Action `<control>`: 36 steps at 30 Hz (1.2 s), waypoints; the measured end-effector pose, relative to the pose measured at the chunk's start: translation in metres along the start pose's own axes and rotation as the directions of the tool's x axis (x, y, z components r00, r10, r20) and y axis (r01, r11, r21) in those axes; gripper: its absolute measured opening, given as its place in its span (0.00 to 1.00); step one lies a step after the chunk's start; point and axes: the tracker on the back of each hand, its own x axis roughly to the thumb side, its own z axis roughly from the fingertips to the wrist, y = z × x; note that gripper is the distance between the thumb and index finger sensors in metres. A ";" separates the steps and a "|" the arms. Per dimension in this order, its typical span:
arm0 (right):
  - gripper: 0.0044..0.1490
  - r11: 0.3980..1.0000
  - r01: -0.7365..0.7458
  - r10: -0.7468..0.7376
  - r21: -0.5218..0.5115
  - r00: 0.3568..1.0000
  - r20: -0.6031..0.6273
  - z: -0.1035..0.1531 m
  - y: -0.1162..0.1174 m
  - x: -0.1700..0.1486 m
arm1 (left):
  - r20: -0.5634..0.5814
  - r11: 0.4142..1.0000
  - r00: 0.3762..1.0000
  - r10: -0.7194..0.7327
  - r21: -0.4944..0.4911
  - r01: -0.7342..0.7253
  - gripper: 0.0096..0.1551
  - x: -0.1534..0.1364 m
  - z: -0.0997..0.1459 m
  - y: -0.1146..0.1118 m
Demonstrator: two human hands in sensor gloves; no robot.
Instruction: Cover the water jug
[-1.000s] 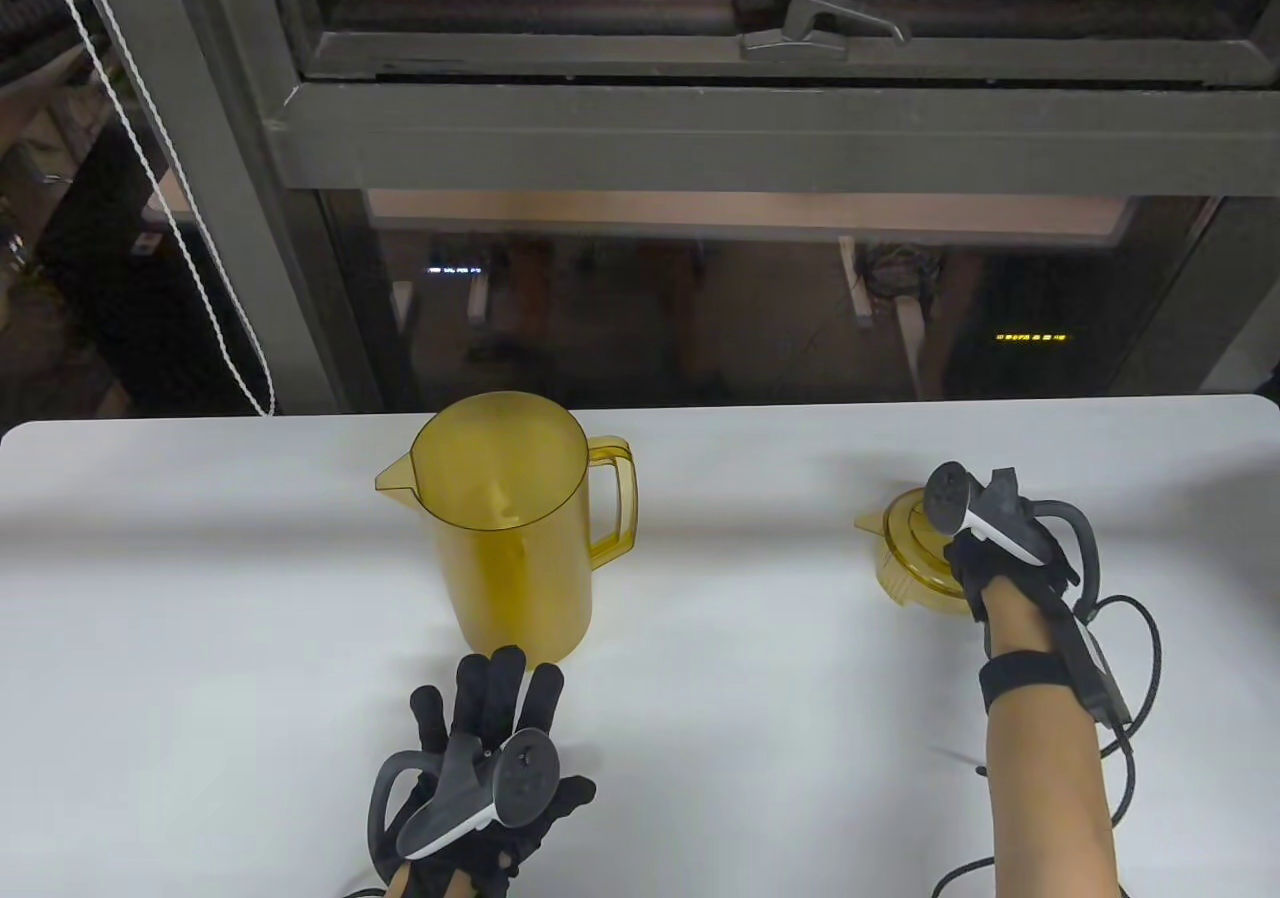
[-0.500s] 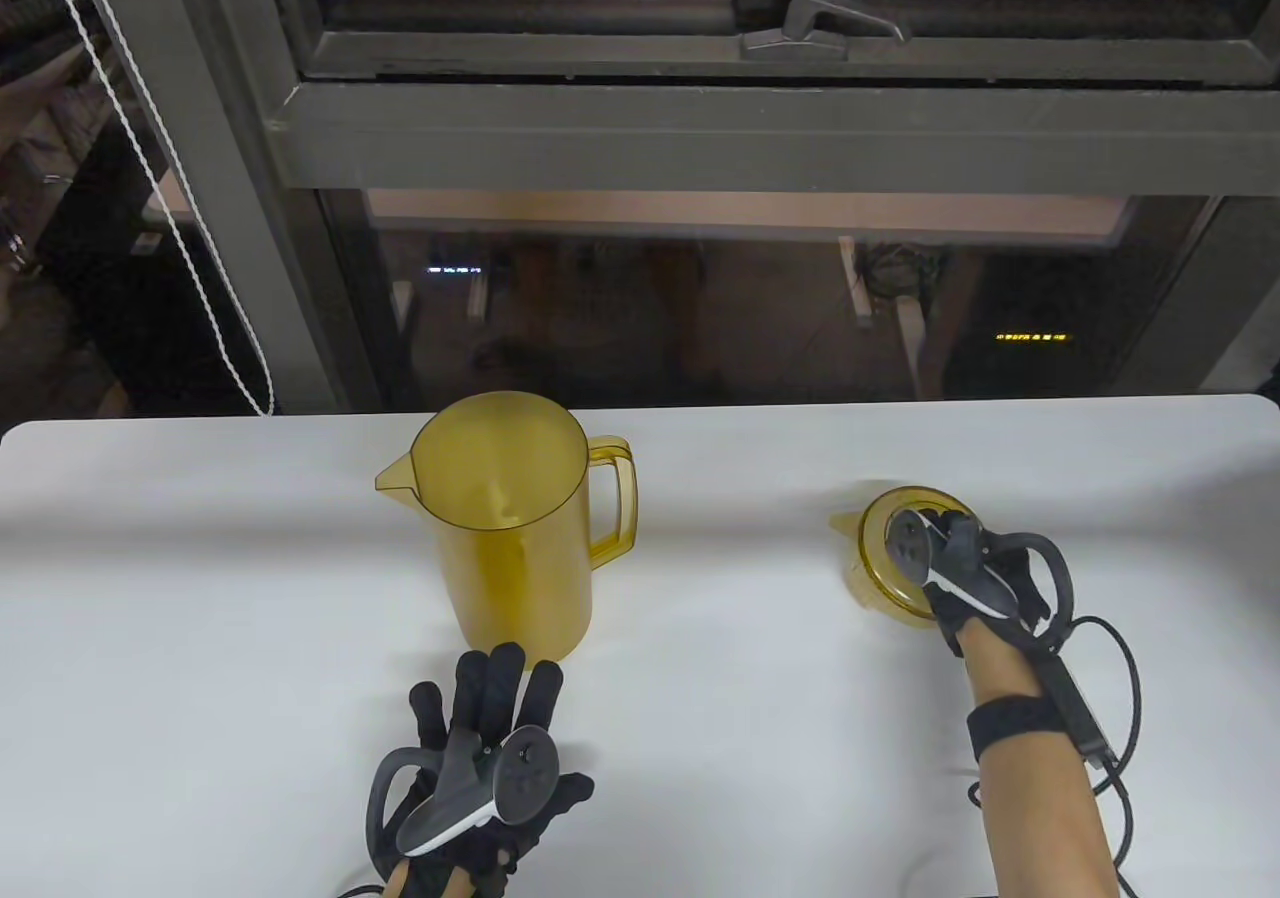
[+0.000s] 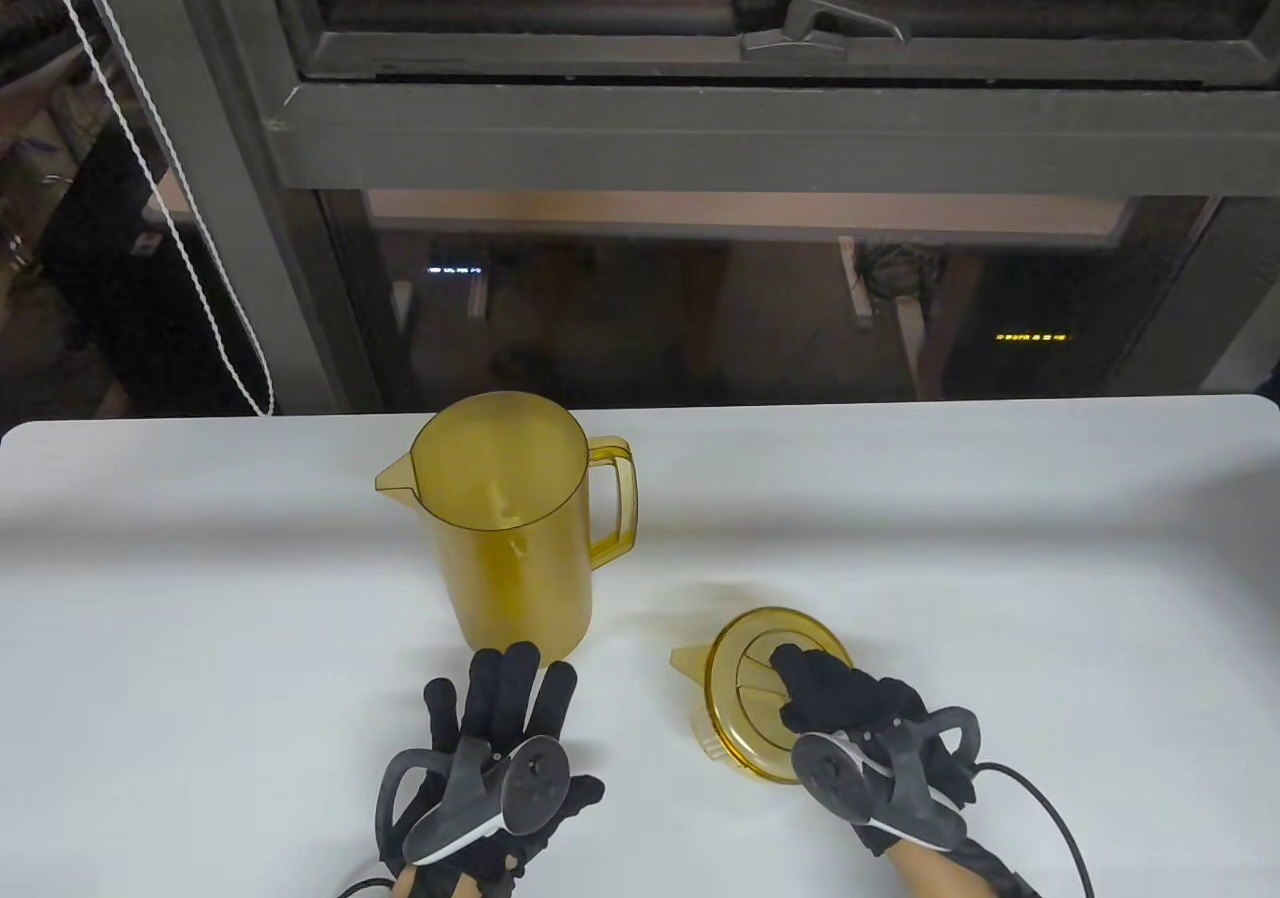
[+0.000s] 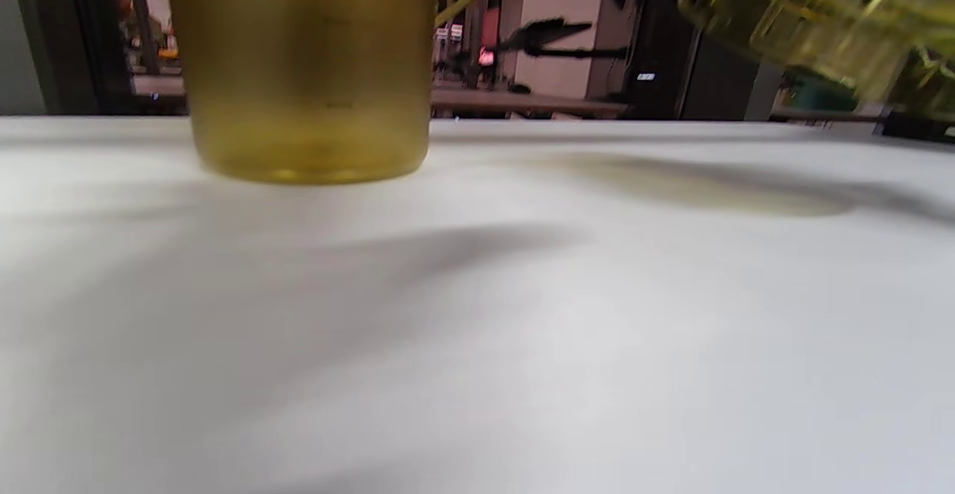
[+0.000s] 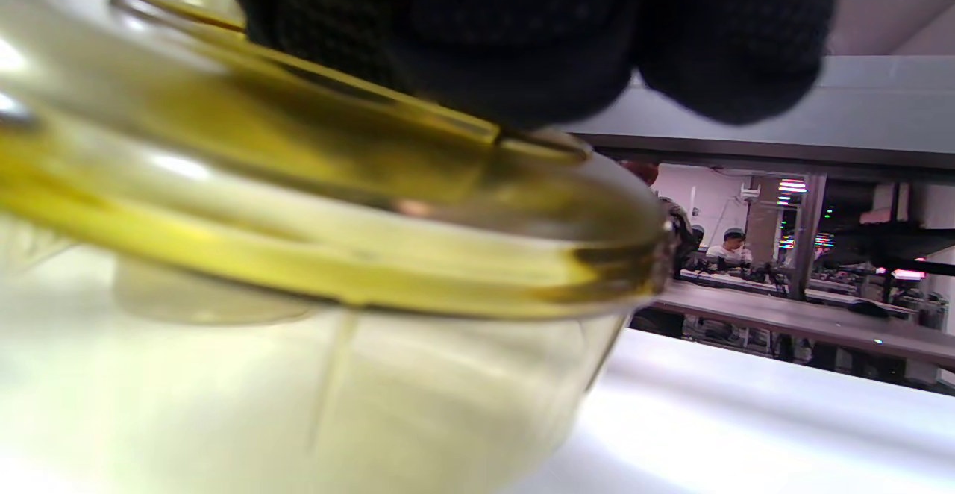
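A translucent yellow water jug (image 3: 512,528) stands upright and uncovered on the white table (image 3: 1000,538), spout to the left, handle to the right; its base (image 4: 310,136) fills the upper left of the left wrist view. My right hand (image 3: 850,708) grips the round yellow lid (image 3: 760,703) by its top and holds it above the table, right of the jug. In the right wrist view the lid (image 5: 321,203) sits under my curled fingers (image 5: 537,39). My left hand (image 3: 500,728) lies flat, fingers straight, just in front of the jug.
A dark window frame (image 3: 700,128) with a latch handle (image 3: 820,28) rises behind the table's far edge. A white bead cord (image 3: 170,208) hangs at the left. The glove cable (image 3: 1050,818) trails at the lower right.
My right hand has carried the lid from the table's right side leftward and toward me, closer to the jug. The left hand has edged slightly forward.
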 end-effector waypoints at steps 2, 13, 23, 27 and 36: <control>0.37 1.000 -0.024 0.024 0.005 0.999 0.029 0.002 0.002 0.004 | 0.023 0.986 1.000 -0.006 0.169 0.002 0.53 0.009 0.002 0.012; 0.36 0.992 0.047 -0.033 -0.114 0.991 0.127 0.003 -0.006 0.023 | 0.153 0.931 0.984 -0.088 0.364 0.026 0.27 0.106 -0.026 0.056; 0.34 0.980 0.167 -0.154 -0.109 0.981 0.116 0.005 -0.009 0.017 | 0.134 0.902 0.985 -0.110 0.430 0.042 0.30 0.127 -0.040 0.043; 0.35 0.982 0.179 -0.173 -0.066 0.981 0.092 0.003 -0.007 0.010 | 0.167 0.922 0.983 -0.071 0.388 0.000 0.28 0.132 -0.049 0.037; 0.36 0.997 0.072 -0.071 0.002 0.990 0.122 0.001 -0.005 0.007 | 0.284 0.968 0.949 -0.135 0.245 0.064 0.36 0.147 -0.072 0.019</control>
